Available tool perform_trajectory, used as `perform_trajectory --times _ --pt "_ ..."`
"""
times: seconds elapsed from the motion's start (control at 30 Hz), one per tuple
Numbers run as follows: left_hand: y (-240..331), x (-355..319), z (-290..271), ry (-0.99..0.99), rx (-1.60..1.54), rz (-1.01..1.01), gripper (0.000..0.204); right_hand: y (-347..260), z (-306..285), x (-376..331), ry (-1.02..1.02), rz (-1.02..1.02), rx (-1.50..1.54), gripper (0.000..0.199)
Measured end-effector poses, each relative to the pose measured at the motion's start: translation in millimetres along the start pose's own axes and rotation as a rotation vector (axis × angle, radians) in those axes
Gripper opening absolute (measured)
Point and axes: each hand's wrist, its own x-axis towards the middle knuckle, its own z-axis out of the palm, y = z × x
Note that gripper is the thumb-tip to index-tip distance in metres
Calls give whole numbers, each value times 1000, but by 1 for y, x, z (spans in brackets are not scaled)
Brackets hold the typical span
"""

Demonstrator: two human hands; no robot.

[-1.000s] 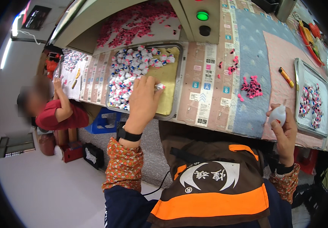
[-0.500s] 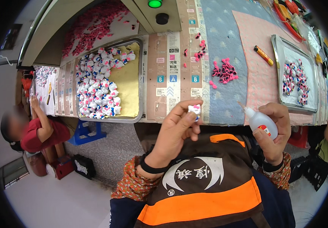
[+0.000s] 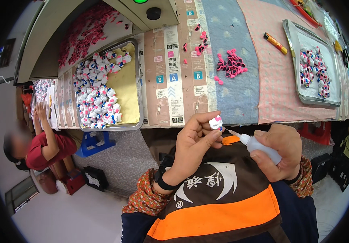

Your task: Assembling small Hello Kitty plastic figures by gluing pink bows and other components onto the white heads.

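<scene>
Between the thumb and fingers of my left hand is a small white cat figurine with pink and blue parts. My right hand is wrapped round a translucent white squeeze bottle, tilted so its thin nozzle points left at the figurine's lower side. The nozzle tip is close to the figurine; whether it touches I cannot tell. Both hands are above my lap, just in front of the table edge. Beyond them lies a pile of small pink-and-black pieces on the blue cloth.
A metal tray of white figurines stands left, beside an open-fronted machine with pink pieces inside. At right are a yellow-and-red tube and a second tray holding figurines. A person in a red shirt sits at far left.
The squeeze bottle has moved left and tipped over, bringing its nozzle to the figurine. My left hand has shifted slightly right. The whole view has moved a little.
</scene>
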Motion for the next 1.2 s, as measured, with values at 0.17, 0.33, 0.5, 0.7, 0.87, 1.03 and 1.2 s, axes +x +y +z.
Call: perform_trajectory --times 0.17,0.33,0.5,0.7,0.87,1.03,1.2 --pt "-3 -3 1 14 49 26 40 0 4 0 -50 -35 -46 33" --pt "-5 -5 3 13 66 9 39 0 7 -1 -38 -41 -62 32" --pt "-6 -6 2 -14 81 -16 38 1 9 -1 -66 -27 -84 31" --pt "-6 -6 4 -21 80 -41 38 3 13 -4 -70 7 -78 32" --pt "-3 -6 -2 -56 27 -105 38 3 7 -4 -83 17 -80 33" --pt "1 -5 -1 -52 -40 -170 38 4 5 -7 -31 29 -46 34" --pt "0 -6 -1 -67 -37 -166 38 6 8 -9 -11 14 -42 33"
